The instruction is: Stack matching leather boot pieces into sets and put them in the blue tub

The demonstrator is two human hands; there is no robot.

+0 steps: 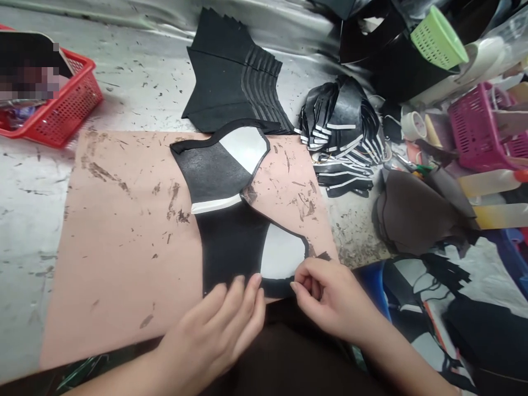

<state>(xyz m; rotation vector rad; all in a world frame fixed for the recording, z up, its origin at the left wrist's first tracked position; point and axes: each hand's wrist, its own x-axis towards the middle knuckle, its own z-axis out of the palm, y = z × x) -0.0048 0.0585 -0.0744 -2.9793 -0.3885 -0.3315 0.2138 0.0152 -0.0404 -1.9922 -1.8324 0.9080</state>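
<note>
A black leather piece (229, 242), shaped like a shoe upper, lies flat in front of me. It has a light panel at each end and a white strip (216, 204) across its middle. My left hand (218, 324) rests along its near edge, fingers stretched out and lying flat. At the near right corner, beside the lower light panel (282, 250), my right hand (334, 294) is closed in a pinch on the piece's dark edge. The far edge carries a thick black fold (218, 135).
Under the work is a stained pink board (115, 236). Stacked black pieces (223, 71) lie beyond it, with bundled black strips (340, 121) to their right. A red basket (78, 93) stands left; brown pieces (416, 209), a magenta basket (474, 126) and a blue bin (373, 280) are right.
</note>
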